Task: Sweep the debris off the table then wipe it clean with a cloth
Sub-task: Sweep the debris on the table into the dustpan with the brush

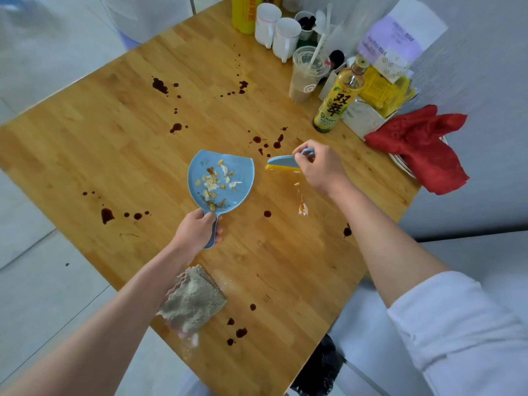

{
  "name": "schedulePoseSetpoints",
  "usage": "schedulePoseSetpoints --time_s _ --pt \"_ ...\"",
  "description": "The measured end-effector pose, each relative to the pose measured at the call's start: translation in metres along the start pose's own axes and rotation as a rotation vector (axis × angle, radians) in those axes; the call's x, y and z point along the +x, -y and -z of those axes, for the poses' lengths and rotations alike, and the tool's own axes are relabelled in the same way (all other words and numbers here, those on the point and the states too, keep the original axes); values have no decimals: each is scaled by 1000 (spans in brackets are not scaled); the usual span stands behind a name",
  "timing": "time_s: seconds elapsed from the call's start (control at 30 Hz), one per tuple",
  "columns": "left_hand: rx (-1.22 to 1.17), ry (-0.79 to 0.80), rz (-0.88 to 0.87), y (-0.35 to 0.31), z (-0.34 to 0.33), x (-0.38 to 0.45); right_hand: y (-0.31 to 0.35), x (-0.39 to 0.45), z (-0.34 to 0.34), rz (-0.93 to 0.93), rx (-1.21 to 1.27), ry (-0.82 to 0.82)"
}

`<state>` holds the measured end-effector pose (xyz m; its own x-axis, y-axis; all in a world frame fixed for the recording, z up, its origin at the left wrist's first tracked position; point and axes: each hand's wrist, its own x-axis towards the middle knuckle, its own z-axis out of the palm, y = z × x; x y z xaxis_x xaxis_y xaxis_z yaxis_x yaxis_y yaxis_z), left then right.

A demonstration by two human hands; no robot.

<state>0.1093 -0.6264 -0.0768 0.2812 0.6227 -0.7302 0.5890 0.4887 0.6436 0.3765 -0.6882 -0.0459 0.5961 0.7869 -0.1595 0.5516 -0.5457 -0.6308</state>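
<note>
My left hand (197, 230) grips the handle of a small blue dustpan (221, 178) that holds several yellow and white food scraps. To its right, my right hand (317, 167) holds a small blue brush with yellow bristles (281, 162), its tip pointing at the pan's open edge. A few scraps (303, 208) lie on the wooden table (114, 132) below the brush. Dark brown stains (160, 84) dot the tabletop. A folded grey-beige cloth (194, 301) lies at the near edge, partly under my left forearm.
At the far right stand a yellow tea bottle (337, 101), a plastic drink cup with a straw (307, 75), two white mugs (275, 31), a tissue pack (391, 44) and a box of yellow packets (380, 92). A red cloth (423, 144) drapes over plates at the right edge.
</note>
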Motion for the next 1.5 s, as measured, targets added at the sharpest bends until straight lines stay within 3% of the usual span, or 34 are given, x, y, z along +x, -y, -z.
schedulePoseSetpoints --time_s 0.2,0.47,0.8,0.87,0.97,1.13,1.5 --pt "-5 -21 -1 4 13 0 -5 2 -8 -14 -31 92" --pt "-2 31 7 6 -2 -10 -40 -42 19 -167 29 144" --pt "14 43 -12 21 -26 -39 -48 -105 25 -139 16 288" --pt "19 42 -11 26 -28 -44 -49 -113 32 -133 59 248" --pt "23 48 -8 37 -33 -57 -55 -118 55 -137 170 53" --pt "25 58 10 56 -39 -77 -75 -103 73 -164 140 -153" --pt "38 57 24 94 -40 -110 -64 -128 9 -83 -11 29"
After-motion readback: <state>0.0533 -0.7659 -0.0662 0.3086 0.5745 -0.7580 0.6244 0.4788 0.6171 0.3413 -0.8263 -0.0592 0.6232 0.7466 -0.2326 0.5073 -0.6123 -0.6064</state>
